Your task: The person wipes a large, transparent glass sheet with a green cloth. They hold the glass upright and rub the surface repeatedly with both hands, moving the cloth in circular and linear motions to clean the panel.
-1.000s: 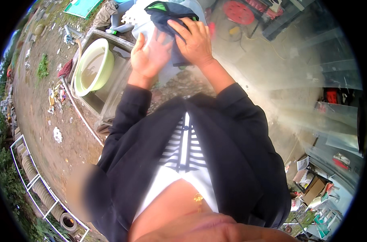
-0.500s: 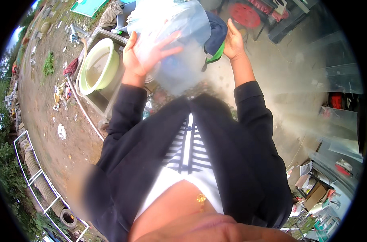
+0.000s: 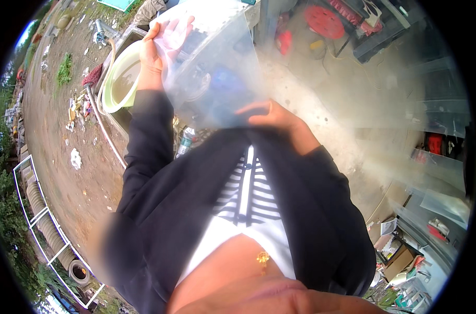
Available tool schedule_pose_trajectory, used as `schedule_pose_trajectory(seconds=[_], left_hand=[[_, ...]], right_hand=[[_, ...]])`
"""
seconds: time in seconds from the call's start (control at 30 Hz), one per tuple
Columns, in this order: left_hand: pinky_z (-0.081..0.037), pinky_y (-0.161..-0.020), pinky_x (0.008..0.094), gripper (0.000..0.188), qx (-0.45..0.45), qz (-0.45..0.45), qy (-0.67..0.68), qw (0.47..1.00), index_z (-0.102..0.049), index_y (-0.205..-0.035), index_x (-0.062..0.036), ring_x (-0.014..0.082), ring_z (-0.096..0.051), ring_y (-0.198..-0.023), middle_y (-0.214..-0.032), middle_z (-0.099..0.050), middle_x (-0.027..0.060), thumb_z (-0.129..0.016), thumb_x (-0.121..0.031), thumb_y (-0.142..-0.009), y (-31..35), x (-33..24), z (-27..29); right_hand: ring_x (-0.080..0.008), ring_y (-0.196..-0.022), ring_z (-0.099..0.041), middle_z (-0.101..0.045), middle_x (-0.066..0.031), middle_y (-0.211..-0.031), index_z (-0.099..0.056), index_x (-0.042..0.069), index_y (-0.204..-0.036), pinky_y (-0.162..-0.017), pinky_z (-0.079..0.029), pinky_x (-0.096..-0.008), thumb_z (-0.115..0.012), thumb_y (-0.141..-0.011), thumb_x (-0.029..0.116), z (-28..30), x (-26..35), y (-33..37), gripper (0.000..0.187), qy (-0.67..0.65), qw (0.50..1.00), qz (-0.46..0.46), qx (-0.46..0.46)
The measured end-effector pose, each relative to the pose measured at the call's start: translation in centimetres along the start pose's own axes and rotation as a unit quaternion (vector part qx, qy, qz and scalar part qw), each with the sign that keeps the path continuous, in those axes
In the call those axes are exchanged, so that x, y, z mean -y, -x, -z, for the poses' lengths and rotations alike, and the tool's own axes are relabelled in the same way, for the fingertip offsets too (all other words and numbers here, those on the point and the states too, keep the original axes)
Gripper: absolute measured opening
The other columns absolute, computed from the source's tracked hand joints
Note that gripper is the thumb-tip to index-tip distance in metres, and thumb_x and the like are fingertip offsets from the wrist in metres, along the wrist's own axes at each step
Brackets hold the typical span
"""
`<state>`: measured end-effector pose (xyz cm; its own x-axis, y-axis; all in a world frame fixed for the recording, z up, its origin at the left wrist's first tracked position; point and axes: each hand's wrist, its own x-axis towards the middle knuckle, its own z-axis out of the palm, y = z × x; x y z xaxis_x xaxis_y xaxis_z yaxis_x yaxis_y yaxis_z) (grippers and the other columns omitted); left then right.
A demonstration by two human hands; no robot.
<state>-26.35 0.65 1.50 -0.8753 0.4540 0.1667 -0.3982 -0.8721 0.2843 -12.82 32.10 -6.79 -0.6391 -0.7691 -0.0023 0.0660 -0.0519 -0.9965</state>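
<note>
A large clear plastic bag (image 3: pixel 217 52) hangs between my hands. My left hand (image 3: pixel 153 57) grips its left edge, thumb on the near side, and its fingers show pale through the film. By the bag's lower right side is my right hand (image 3: pixel 277 119), its fingers pointing left and bent around the film; their tips are partly hidden. A blurred blue patch (image 3: pixel 225 81) shows through the plastic, and what it is I cannot tell. The dark cap with green is not plainly visible.
At left, a pale green basin (image 3: pixel 111 97) sits in a stone-like trough, with a pipe (image 3: pixel 103 125) leaning beside it. Below the bag stands a bottle (image 3: pixel 185 141). A red round stool (image 3: pixel 324 22) is at the upper right. Litter (image 3: pixel 76 158) lies on the dirt ground.
My right hand has come down and inward and no longer shows the dark cap with green. My left hand has moved up and left, drawing the bag with it.
</note>
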Motion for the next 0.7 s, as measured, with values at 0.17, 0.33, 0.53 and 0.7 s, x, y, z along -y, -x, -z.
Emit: schedule_pose_trajectory(seconds=[0.17, 0.33, 0.53, 0.7], left_hand=[[-0.024, -0.111, 0.0566, 0.056, -0.069, -0.093, -0.033, 0.993, -0.027, -0.139, 0.0074, 0.0438, -0.029, -0.134, -0.145, -0.031, 0.0252, -0.041, -0.025, -0.095, -1.4, -0.7, 0.4], [-0.039, -0.084, 0.0387, 0.034, -0.181, -0.084, -0.101, 0.975, -0.049, -0.112, -0.0035, 0.0215, -0.048, -0.099, -0.110, -0.053, 0.0084, -0.059, -0.027, -0.089, -2.5, 4.9, -6.5], [-0.016, -0.112, 0.0600, 0.095, -0.091, 0.082, -0.047, 0.991, -0.014, -0.145, 0.0024, 0.0409, -0.018, -0.139, -0.151, -0.020, 0.0189, -0.056, -0.055, -0.081, 2.8, 10.8, 2.3], [-0.018, -0.112, 0.0600, 0.097, -0.108, 0.065, 0.069, 0.990, -0.014, -0.143, 0.0050, 0.0454, -0.019, -0.138, -0.152, -0.016, 0.0188, -0.062, -0.050, -0.080, 2.9, 10.8, 3.4]], right_hand=[[-0.0149, -0.106, -0.056, -0.066, -0.0066, -0.109, -0.067, 0.004, -0.110, -0.098, -0.038, -0.0290, -0.072, -0.078, 0.020, 1.8, 0.3, 2.0, 0.037, -0.029, 0.998, -0.046, -0.019], [-0.0121, -0.089, -0.062, -0.068, -0.0056, -0.098, -0.067, 0.003, -0.107, -0.083, -0.048, -0.0261, -0.069, -0.083, 0.020, 3.3, -0.5, 2.9, 0.029, -0.134, 0.981, -0.030, -0.141], [-0.0117, -0.082, -0.063, -0.067, -0.0055, -0.095, -0.066, 0.002, -0.107, -0.074, -0.052, -0.0258, -0.067, -0.087, 0.020, 4.0, 0.5, 0.2, 0.027, -0.223, 0.946, 0.050, -0.230], [-0.0133, -0.080, -0.065, -0.067, -0.0068, -0.096, -0.065, 0.002, -0.107, -0.070, -0.054, -0.0276, -0.068, -0.086, 0.021, 4.6, 0.8, 0.1, 0.028, -0.177, 0.947, -0.016, -0.268]])
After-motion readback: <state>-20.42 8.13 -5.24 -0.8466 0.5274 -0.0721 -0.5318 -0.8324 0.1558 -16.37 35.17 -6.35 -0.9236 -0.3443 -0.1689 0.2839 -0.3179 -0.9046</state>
